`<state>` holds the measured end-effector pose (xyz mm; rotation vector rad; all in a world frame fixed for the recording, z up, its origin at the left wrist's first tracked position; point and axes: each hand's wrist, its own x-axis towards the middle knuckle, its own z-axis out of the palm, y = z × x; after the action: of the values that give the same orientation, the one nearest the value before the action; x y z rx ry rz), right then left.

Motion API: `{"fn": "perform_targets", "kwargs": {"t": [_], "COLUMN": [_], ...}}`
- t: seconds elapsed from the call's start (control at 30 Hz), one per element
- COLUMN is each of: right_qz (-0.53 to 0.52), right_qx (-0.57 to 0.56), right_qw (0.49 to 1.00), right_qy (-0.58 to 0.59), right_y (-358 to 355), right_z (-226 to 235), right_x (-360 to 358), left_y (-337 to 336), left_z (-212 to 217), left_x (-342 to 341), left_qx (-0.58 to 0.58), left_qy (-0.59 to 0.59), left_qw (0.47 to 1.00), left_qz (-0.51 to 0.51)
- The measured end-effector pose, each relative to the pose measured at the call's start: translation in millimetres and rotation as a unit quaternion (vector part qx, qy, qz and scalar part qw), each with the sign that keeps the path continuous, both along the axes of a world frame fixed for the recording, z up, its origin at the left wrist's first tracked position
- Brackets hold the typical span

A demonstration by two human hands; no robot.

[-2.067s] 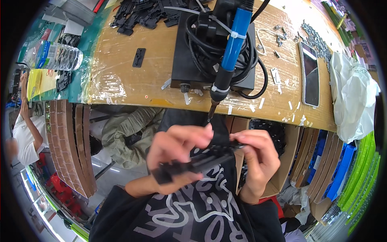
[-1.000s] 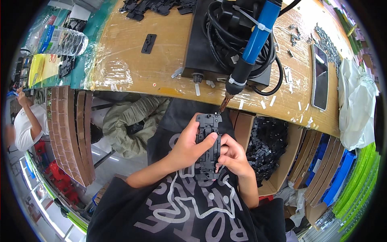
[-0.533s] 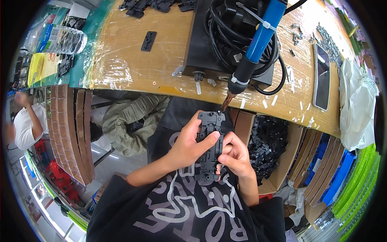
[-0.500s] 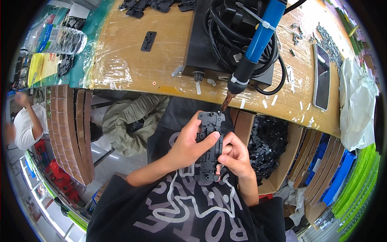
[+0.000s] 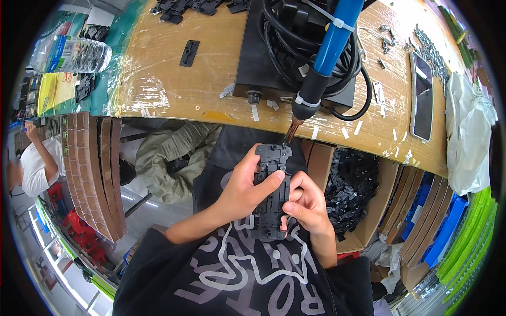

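Note:
A long black plastic housing point(image 5: 272, 196) with molded ribs and holes is held upright between my hands, in front of my body. My left hand point(image 5: 243, 185) wraps its left side, thumb pressed on its face. My right hand point(image 5: 308, 203) grips its lower right edge with bent fingers; their tips are partly hidden behind it. At the housing's upper right corner is the metal tip of a blue-and-black power tool point(image 5: 328, 52), which looks like an electric screwdriver. It slants in from above with no hand on it. Whether the tip touches the corner is hard to tell.
Behind the tool stands a black box point(image 5: 247, 73) with coiled cables. A flat black plate point(image 5: 190, 53), a phone point(image 5: 420, 97) and loose screws point(image 5: 428, 50) lie on the table point(image 5: 163, 79). A cardboard box point(image 5: 369, 226) of black parts sits below, at right. Another person works at far left.
The tool and the housing's top corner appear slightly further left, with a small shift of the whole view. My grip looks the same. The far-left person's hand moved slightly.

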<state>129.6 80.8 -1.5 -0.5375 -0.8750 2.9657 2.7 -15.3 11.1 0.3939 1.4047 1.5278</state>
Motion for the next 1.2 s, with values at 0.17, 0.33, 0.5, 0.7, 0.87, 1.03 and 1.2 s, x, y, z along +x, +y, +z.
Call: {"fn": "perform_targets", "kwargs": {"t": [0.17,0.33,0.5,0.7,0.87,1.03,1.2], "right_qz": [-0.009,-0.008,-0.01,-0.004,-0.001,-0.012,-0.016], "right_qx": [-0.012,-0.02,-0.013,-0.019,-0.019,-0.015,-0.003], "right_qw": [1.0,1.0,1.0,1.0,1.0,1.0,1.0], "right_qy": [-0.006,0.0,0.002,0.005,0.001,0.004,-0.023], "right_y": [-1,-2,-3,-2,-2,-5,-4], "right_z": [-1,1,0,-2,-3,-4,-14], "right_x": [-1,-3,-4,-4,-5,-5,-5], "left_y": [1,2,2,1,2,1,2], "left_z": [1,3,4,3,1,0,-8], "left_x": [0,-2,-2,-2,-4,-2,-2], "left_qx": [-0.005,-0.007,-0.008,-0.012,-0.007,-0.003,-0.023], "left_qy": [-0.002,0.01,0.009,0.013,0.016,0.037,0.05], "left_qw": [1.0,1.0,1.0,1.0,1.0,0.999,0.998], "left_qz": [0.004,0.008,0.004,0.005,0.006,0.012,0.015]}}
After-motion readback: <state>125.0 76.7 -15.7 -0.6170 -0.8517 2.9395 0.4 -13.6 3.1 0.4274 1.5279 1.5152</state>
